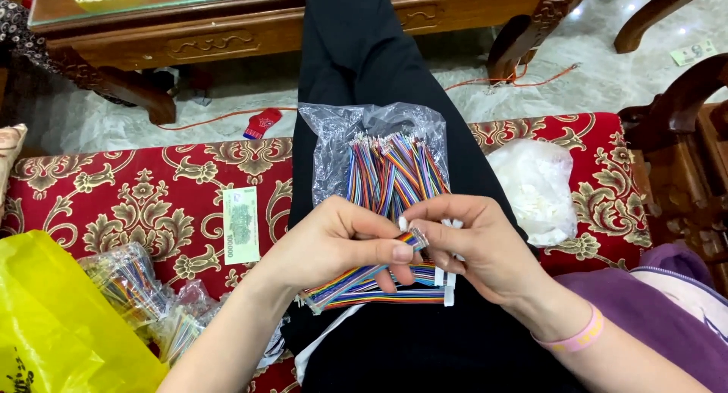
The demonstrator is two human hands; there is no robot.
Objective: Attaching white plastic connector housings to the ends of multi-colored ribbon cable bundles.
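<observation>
My left hand [334,241] grips a flat multicoloured ribbon cable [356,278] near its end, thumb on top. My right hand [474,241] meets it from the right, fingertips pinching the cable's tip at a small white connector [419,239]. Both hands hover over my lap in black trousers. Under them lie several finished ribbon cables with white connectors [394,296]. Beyond the hands a clear plastic bag [356,135] rests on my thigh, full of loose multicoloured cables [390,173].
A red and gold patterned seat cushion [152,203] carries a green banknote [241,225], a clear bag of more cables [133,283] and a yellow plastic bag [53,325] at left. A white bag of small parts [535,184] lies at right. A carved wooden table [227,29] stands ahead.
</observation>
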